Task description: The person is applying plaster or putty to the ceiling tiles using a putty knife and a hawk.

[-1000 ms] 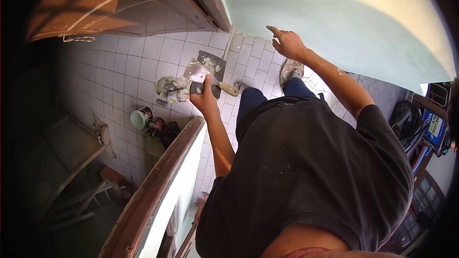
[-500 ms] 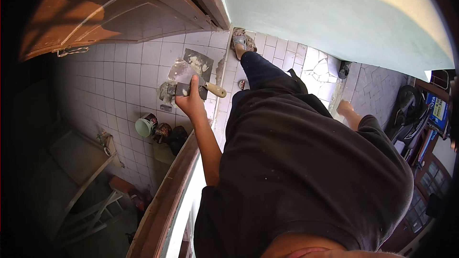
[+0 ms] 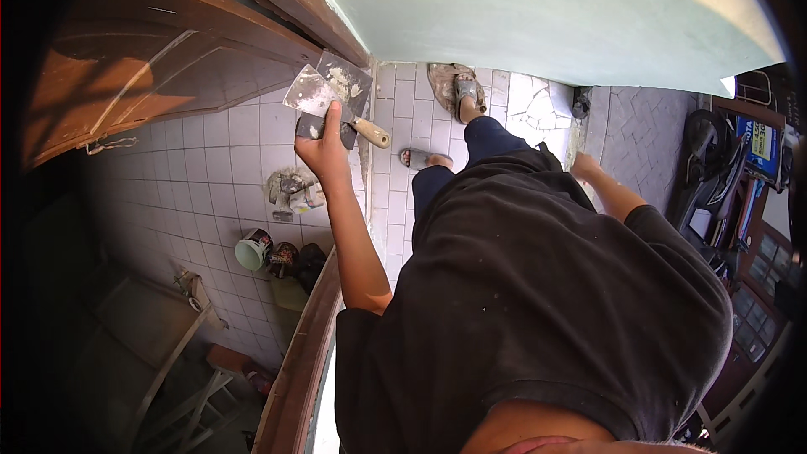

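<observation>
My left hand (image 3: 324,155) is closed at the left of my body, its thumb pointing away from me. It grips a dark square plate (image 3: 357,77) smeared with pale paste, along with a putty knife (image 3: 309,94). The knife's wide metal blade lies over the plate, and its wooden handle (image 3: 374,132) sticks out to the right. My right hand (image 3: 582,166) hangs low at my right side, beside the paved strip; its fingers are too small and turned away to make out, and nothing shows in it.
A brown wooden door (image 3: 168,59) stands at far left, beside a pale green wall (image 3: 538,17). On the tiled floor lie a paste-stained patch of things (image 3: 290,189), a pale green bucket (image 3: 252,250) and dark containers (image 3: 284,259). A cloth (image 3: 442,84) lies near my foot; a motorbike (image 3: 702,147) stands at right.
My left hand has moved farther from me with the putty knife and plate, up toward the door frame. My feet have stepped, and my body and view have shifted right.
</observation>
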### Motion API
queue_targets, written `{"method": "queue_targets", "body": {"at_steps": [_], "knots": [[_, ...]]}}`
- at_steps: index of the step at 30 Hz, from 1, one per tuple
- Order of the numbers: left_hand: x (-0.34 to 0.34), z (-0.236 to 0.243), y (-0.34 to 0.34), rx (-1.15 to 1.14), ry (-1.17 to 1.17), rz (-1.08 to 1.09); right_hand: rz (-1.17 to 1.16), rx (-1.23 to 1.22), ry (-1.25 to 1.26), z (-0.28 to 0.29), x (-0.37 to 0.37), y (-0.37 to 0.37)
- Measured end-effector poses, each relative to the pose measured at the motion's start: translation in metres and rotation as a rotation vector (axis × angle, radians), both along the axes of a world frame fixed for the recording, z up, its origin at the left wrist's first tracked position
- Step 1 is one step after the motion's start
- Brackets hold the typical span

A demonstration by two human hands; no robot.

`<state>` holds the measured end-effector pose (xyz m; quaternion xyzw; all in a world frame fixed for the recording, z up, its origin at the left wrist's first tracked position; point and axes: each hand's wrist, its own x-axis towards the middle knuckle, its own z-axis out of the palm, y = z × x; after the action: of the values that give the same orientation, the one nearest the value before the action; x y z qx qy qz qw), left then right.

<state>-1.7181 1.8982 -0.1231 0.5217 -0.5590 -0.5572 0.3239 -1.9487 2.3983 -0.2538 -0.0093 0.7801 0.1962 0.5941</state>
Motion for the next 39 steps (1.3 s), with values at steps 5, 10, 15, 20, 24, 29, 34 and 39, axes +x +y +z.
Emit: {"method": "queue_targets", "body": {"at_steps": [5, 10, 15, 20, 24, 29, 34, 39], "knots": [[-0.014, -0.012, 0.059, 0.107, 0.019, 0.093, 0.312, -0.576, 0.314, -0.059, -0.108, -0.112], [-0.044, -0.042, 0.132, 0.203, 0.053, 0.18, 0.408, -1.054, 0.06, -0.051, -0.117, -0.209], [-0.096, -0.051, 0.192, 0.297, 0.079, 0.203, -0.124, -0.974, -0.403, 0.021, -0.106, -0.243], [-0.145, -0.044, 0.229, 0.372, 0.205, 0.149, -0.877, -1.001, -0.711, 0.063, -0.112, -0.214], [-0.158, -0.045, 0.232, 0.425, 0.276, 0.002, -0.76, -1.173, -0.541, 0.077, -0.115, -0.182], [-0.15, -0.045, 0.226, 0.46, 0.314, -0.209, -0.626, -1.215, -0.412, 0.105, -0.102, -0.175], [-0.089, -0.025, 0.247, 0.357, 0.357, 0.033, -0.426, -1.213, -0.549, 0.115, -0.056, -0.2], [-0.029, -0.013, 0.28, 0.396, 0.307, 0.216, -0.234, -1.215, -0.775, 0.115, -0.012, -0.196]]}}
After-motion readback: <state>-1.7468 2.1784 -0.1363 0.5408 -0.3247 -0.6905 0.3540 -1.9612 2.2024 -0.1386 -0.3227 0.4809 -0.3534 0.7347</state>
